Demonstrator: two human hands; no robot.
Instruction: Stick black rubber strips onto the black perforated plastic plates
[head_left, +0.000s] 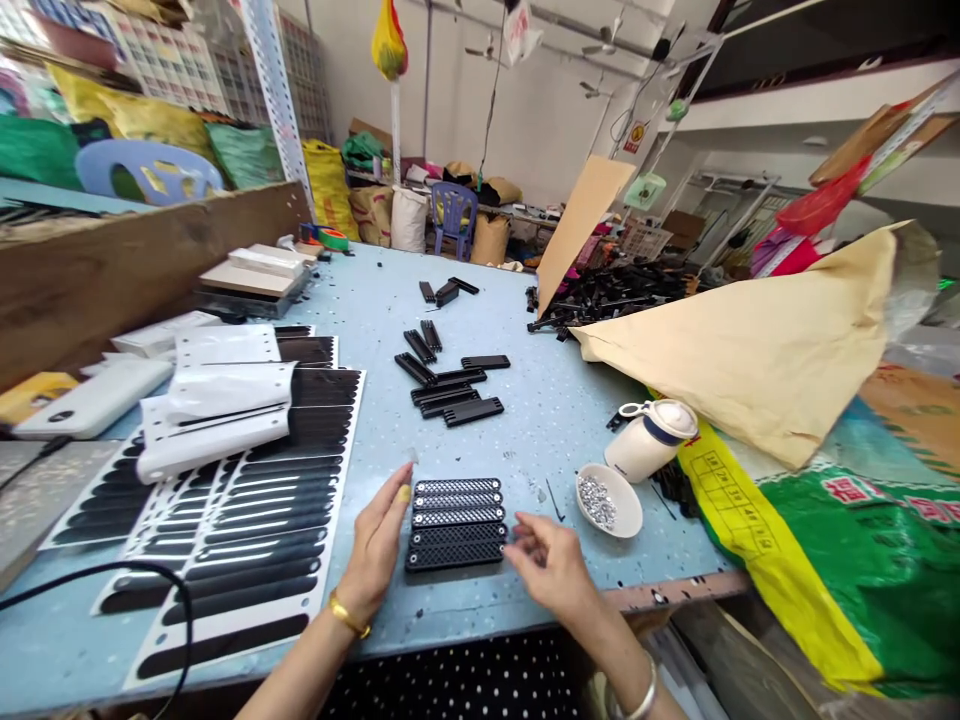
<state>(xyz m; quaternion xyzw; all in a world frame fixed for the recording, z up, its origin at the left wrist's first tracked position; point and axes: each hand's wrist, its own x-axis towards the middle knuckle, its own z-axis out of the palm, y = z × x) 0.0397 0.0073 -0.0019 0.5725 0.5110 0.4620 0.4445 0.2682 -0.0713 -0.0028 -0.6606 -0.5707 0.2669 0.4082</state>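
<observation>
Several black perforated plastic strips lie side by side in a neat row near the front edge of the light blue table. My left hand rests flat against the row's left ends, fingers straight, holding nothing. My right hand hovers at the row's right ends with its fingers curled and blurred; I cannot tell whether it pinches anything. A small white bowl of tiny silver pieces sits just right of the row.
White sheets with black adhesive strips cover the left. Loose black strips lie mid-table. A white lidded jar lies tipped by the bowl. Tan paper, a pile of black parts and a green sack fill the right.
</observation>
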